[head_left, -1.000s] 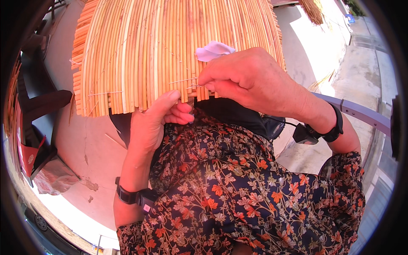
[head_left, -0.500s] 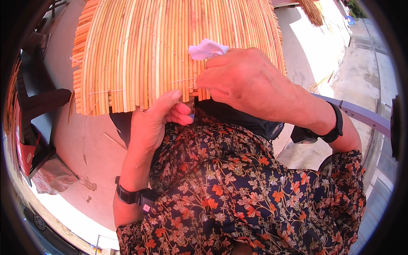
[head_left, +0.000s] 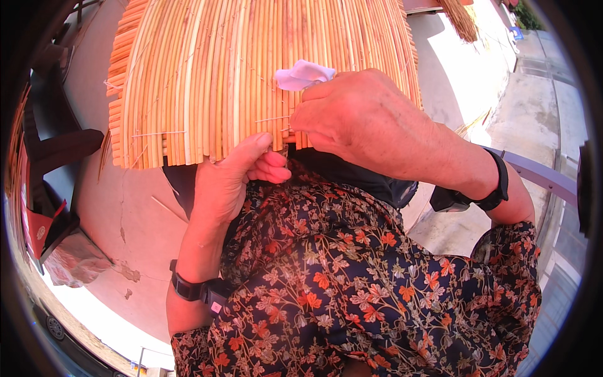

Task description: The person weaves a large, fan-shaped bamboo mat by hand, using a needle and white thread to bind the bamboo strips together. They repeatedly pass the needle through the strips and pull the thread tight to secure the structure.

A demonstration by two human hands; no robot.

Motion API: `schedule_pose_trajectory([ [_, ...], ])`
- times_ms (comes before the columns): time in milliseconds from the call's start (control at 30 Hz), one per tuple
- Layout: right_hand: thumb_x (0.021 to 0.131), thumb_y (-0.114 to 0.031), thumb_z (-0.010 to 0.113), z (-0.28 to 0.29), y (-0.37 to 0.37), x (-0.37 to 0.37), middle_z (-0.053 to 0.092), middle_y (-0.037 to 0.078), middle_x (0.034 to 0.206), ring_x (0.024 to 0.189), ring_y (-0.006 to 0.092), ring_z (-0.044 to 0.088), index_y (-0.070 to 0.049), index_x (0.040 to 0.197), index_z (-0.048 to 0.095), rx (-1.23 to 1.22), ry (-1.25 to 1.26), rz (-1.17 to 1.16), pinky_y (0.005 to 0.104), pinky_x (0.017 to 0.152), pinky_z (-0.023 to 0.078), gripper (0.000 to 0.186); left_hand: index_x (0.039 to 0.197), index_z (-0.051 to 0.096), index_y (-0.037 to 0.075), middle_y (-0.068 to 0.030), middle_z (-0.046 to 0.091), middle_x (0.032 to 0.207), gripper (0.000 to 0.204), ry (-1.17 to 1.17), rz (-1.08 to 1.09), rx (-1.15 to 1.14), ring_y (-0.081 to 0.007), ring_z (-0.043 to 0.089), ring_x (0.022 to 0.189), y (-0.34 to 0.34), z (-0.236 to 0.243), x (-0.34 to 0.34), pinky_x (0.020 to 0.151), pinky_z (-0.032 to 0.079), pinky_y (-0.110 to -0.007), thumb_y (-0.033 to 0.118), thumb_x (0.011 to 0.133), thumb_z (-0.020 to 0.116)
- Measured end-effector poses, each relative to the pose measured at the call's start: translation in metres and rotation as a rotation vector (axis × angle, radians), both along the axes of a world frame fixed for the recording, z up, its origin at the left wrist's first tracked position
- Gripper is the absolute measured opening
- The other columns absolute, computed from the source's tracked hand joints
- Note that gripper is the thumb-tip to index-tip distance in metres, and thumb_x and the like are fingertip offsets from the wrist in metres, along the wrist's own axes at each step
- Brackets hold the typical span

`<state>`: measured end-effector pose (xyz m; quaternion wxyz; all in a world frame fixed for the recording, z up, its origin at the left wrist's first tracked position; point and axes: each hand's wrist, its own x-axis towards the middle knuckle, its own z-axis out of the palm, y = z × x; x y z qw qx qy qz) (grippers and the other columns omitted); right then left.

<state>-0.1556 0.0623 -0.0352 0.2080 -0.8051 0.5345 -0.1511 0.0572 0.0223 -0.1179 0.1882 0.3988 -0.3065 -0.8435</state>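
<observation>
A mat of straw-coloured stalks (head_left: pixel 207 81), laid side by side and stitched with thin thread, stretches away from my lap. At its near edge my left hand (head_left: pixel 232 166) is closed, thumb pressed along the stalk ends and fingers curled below them. My right hand (head_left: pixel 370 122) is closed in a pinch over the same edge, just right of the left thumb. What its fingertips hold is hidden behind the hand. A pale lilac piece of cloth (head_left: pixel 303 75) sticks out at the right index finger, over the mat. A short white stitch (head_left: pixel 273 119) lies just left of the right fingertips.
On the left stand dark furniture-like shapes (head_left: pixel 69 151) and crumpled clear plastic (head_left: pixel 78 261) on the cracked concrete floor (head_left: pixel 141 220). A bundle of straw (head_left: pixel 458 19) shows at the far right. A curved lilac-grey bar (head_left: pixel 543 174) runs beside my right forearm.
The left fingers have shifted slightly right and up along the mat's edge. The cloth has moved a little to the left; the right hand stays almost in place.
</observation>
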Motion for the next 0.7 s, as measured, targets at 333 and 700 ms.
schedule_pose_trajectory([
  [333, 0.073, -0.014, 0.060, 0.000, -0.002, 0.002, 0.059, 0.020, 0.073, 0.068, 0.0380, 0.061, -0.001, 0.065, 0.060, -0.031, 0.016, 0.061, 0.0442, 0.059, 0.049, 0.015, 0.100, 0.064, -0.008, -0.0153, 0.068, 0.078, 0.025, 0.005, -0.005, -0.009, -0.0257, 0.069, 0.065, 0.001, -0.001, 0.001, 0.060, 0.059, -0.032, 0.016, 0.091, 0.064],
  [700, 0.073, -0.013, 0.061, 0.019, -0.021, 0.015, 0.059, 0.018, 0.068, 0.070, 0.0358, 0.061, 0.000, 0.067, 0.059, 0.006, 0.067, 0.246, 0.0447, 0.059, 0.046, 0.014, 0.102, 0.064, -0.009, -0.0166, 0.068, 0.080, 0.030, -0.100, 0.007, -0.060, -0.0259, 0.069, 0.066, 0.004, 0.004, -0.004, 0.062, 0.059, -0.032, 0.017, 0.089, 0.067],
])
